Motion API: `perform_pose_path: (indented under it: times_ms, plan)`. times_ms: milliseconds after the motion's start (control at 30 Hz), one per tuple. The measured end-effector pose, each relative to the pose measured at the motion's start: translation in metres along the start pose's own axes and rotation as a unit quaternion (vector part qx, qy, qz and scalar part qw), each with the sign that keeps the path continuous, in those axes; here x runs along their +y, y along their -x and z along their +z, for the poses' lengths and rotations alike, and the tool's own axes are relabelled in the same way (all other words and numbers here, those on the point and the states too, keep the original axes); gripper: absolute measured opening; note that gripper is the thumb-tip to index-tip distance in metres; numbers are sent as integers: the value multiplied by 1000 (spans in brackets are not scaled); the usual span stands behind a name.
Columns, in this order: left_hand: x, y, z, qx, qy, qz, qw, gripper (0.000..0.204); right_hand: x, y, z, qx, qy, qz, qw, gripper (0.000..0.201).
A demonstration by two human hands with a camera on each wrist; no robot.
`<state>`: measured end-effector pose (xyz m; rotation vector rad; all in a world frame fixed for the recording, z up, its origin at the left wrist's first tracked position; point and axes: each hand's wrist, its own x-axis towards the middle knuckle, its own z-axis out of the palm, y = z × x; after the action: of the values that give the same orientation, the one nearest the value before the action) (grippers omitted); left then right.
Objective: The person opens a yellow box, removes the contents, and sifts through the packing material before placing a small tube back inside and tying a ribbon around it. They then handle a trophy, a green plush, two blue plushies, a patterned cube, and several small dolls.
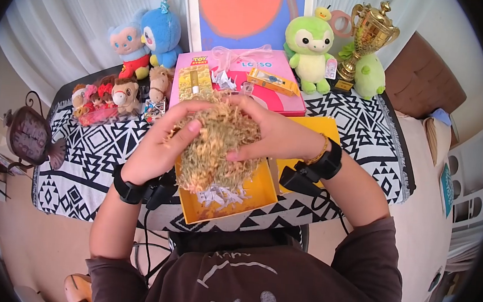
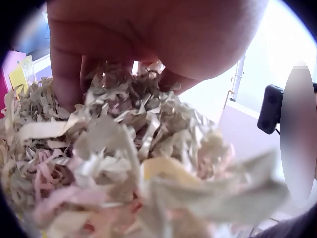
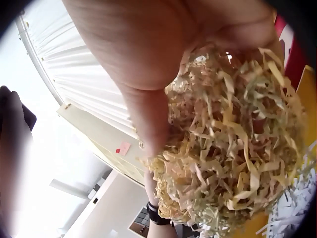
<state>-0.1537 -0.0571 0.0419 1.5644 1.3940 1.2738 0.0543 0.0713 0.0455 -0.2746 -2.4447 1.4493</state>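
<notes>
A large clump of shredded paper (image 1: 219, 143), yellowish green with pink bits, is held up between both hands in the head view. The left hand (image 1: 166, 139) grips its left side, thumb over the top. From the right, the right hand (image 1: 271, 133) grips it, thumb pressed on the near side. Beneath the clump is a yellow box (image 1: 194, 212) with white paper shreds (image 1: 223, 197) inside. The shreds (image 2: 124, 144) fill the left wrist view under the left hand (image 2: 148, 34); in the right wrist view strands (image 3: 233, 144) hang below the right hand (image 3: 143, 44).
Behind stands a pink box (image 1: 282, 97) with a small orange box (image 1: 272, 82) and a gold packet (image 1: 195, 80) on it. A yellow lid (image 1: 328, 128) lies right of the open box. Plush toys (image 1: 311, 54) and a gold trophy (image 1: 372, 33) stand at the back.
</notes>
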Motion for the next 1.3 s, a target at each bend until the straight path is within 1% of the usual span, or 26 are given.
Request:
perform_pose_path:
  times_ms: [33, 67, 100, 133, 167, 233, 300, 333, 367, 433, 467, 533, 667, 733, 800, 867, 900, 967, 1033, 1100, 1133, 1167, 1200, 1233, 1267, 1300]
  plan:
    - [3, -2, 2, -45, 0, 22, 999, 44, 7, -3, 8, 50, -17, -14, 998, 67]
    - [7, -3, 3, -91, 0, 44, 995, 53, 10, -3, 6, 51, -17, -14, 998, 67]
    - [12, -2, 6, -96, 0, 61, 993, 65, 10, -3, 3, 38, 0, 9, 999, 62]
    - [16, -1, 8, -97, 0, 62, 993, 65, 8, -4, 0, 26, 17, 32, 999, 57]
    - [20, 0, 10, -95, -15, 75, 993, 66, 9, -5, -2, 27, 17, 31, 999, 57]
    - [26, 1, 9, -93, -29, 89, 991, 67, 9, -6, -6, 35, -8, 14, 999, 43]
    - [30, -1, 4, -76, -118, 102, 985, 65, -3, -2, -11, 54, 22, 29, 998, 40]
    - [27, -1, 2, -76, -118, 102, 985, 65, -8, -1, -13, 74, 51, 45, 995, 37]
    - [22, -1, -1, -45, -106, 92, 989, 62, -8, 0, -15, 74, 51, 44, 995, 37]
    - [19, -2, -1, 7, -94, 91, 991, 53, -5, 3, -19, 98, 50, -10, 994, 35]
    - [17, -2, -2, 6, -93, 91, 991, 53, -3, 3, -21, 99, 51, -9, 994, 35]
    - [14, -3, -7, 23, -131, 107, 985, 49, 2, 5, -25, 63, 21, 23, 998, 38]
    - [20, -8, -10, 63, -103, 146, 982, 46, -10, 9, -30, 77, 44, 17, 996, 36]
    - [21, -8, -12, 125, -66, 148, 979, 47, -19, 10, -35, 60, 66, 17, 996, 31]
    - [20, -7, -16, 131, -96, 147, 976, 48, -22, 13, -37, 63, 75, 22, 995, 29]
    - [16, -5, -18, 134, -124, 169, 969, 47, -19, 16, -40, 67, 84, 27, 994, 27]
    - [12, -4, -20, 134, -124, 170, 968, 47, -11, 17, -42, 75, 71, 10, 995, 27]
    - [7, -4, -23, 178, -68, 142, 971, 48, -3, 17, -43, 84, 57, -7, 995, 26]
    - [7, -2, -19, 170, -72, 138, 973, 45, 0, 17, -43, 77, 0, 105, 991, 29]
    - [7, 0, -14, 163, -77, 134, 974, 43, 10, 13, -36, 82, -38, 128, 988, 29]
    - [7, 3, -10, 145, -52, 94, 984, 37, 12, 11, -32, 88, -75, 151, 982, 29]
    - [6, 5, -8, 126, -27, 53, 990, 32, 10, 10, -28, 88, -74, 149, 982, 29]
    - [4, 8, -7, 127, -27, 54, 990, 32, 6, 10, -24, 89, -134, 149, 976, 32]
    - [1, 11, -7, 119, 10, 2, 993, 29, 2, 11, -22, 89, -192, 148, 966, 35]
    - [-2, 13, -7, 111, 48, -51, 991, 29, -3, 11, -21, 89, -192, 147, 966, 35]
    - [-7, 13, -8, 116, 71, -65, 989, 33, -9, 12, -21, 88, -198, 159, 963, 38]
